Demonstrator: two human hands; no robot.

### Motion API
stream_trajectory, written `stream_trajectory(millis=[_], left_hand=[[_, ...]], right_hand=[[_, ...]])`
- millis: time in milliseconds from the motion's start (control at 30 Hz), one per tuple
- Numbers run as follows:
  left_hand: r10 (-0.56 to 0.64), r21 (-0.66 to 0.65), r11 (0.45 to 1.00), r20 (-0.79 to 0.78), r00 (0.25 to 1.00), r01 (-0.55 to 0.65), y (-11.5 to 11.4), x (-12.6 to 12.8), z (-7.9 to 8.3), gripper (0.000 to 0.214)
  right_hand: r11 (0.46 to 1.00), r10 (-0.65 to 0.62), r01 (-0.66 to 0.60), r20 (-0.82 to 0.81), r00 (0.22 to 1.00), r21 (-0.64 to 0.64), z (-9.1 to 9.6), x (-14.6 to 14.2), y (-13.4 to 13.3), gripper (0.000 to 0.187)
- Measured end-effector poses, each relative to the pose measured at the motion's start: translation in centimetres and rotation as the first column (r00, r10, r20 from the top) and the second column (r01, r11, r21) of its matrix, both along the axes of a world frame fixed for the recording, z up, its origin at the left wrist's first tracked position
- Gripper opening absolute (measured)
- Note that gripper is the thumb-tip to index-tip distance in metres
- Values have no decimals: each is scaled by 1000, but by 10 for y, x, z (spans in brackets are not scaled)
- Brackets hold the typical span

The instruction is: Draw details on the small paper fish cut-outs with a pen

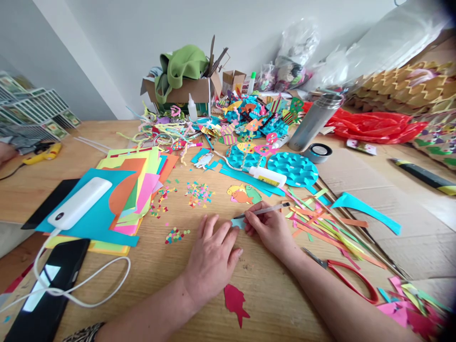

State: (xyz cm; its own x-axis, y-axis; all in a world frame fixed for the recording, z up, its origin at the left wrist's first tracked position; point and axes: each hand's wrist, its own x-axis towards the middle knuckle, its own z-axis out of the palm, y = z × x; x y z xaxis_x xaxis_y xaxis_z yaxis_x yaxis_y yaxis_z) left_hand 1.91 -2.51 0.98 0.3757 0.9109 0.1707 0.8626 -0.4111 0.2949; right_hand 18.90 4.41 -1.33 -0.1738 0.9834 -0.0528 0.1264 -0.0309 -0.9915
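Note:
A pen lies in the pinch of my right hand, its tip at a small light-blue paper piece on the table. My left hand rests flat with its fingers stretched, the fingertips touching the left side of that piece. Just beyond are small paper fish cutouts in yellow, orange and green. Nearer to me, a dark red paper fish lies by itself. Red-handled scissors lie right of my right forearm.
Coloured paper sheets at left carry a white power bank; its cable runs past a phone. Ahead are a white glue bottle, blue egg-tray pieces and a steel thermos. Paper strips and a cutter knife lie right.

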Motion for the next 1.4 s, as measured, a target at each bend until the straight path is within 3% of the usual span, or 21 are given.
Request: stream_trajectory(millis=[1400], left_hand=[[-3,-11,1000,-6,1000,3,1,0,-2,35]], right_hand=[[1000,-11,11,3,1000,-17,-2,0,0,34]])
